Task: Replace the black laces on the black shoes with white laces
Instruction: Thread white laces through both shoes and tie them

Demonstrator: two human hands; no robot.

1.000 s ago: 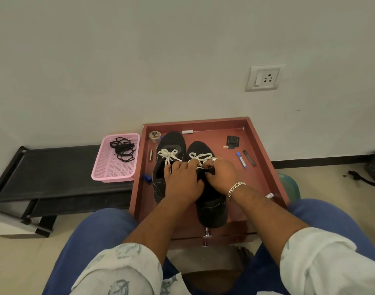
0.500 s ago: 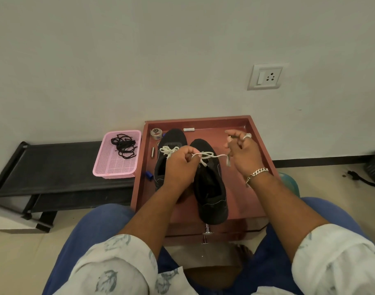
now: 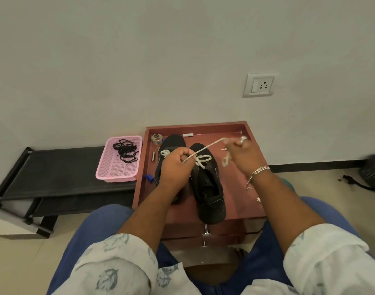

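Over the right shoe [image 3: 207, 188], both hands [image 3: 176, 165] [image 3: 243, 155] pinch the white lace [image 3: 205, 146] taut; tugging unevenly could undo the knot.

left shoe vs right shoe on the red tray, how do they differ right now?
The left shoe has its white lace tied in a bow near its toe; the right shoe's white lace is untied, stretched between the left hand and right hand. The left shoe is largely hidden behind the left hand and forearm; the right shoe shows almost whole, its opening visible. Both are black, side by side, toes toward the wall.
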